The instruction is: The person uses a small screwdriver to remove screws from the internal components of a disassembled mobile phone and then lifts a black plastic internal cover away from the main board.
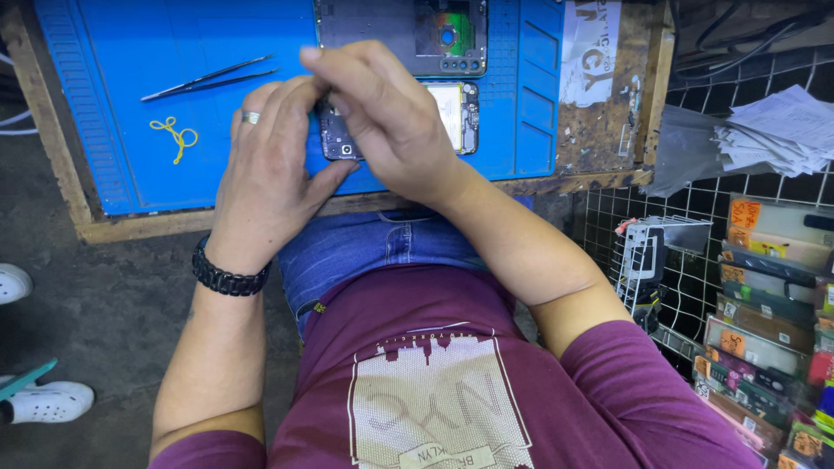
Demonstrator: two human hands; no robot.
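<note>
An opened phone body (460,117) with bare circuit parts and a pale battery lies on the blue work mat (130,148). My left hand (265,174), with a ring and a black beaded bracelet, grips the phone's left end. My right hand (387,117) covers its middle, fingers curled down onto it; what the fingertips pinch is hidden. Just above lies a dark phone back cover (391,30) with a camera cutout and a green part showing.
Black tweezers (208,78) and a yellow looped string (176,135) lie on the mat's left. A wire rack with packaged goods (764,321) stands at the right, papers (773,130) above it. White shoes (43,401) are on the floor at the left.
</note>
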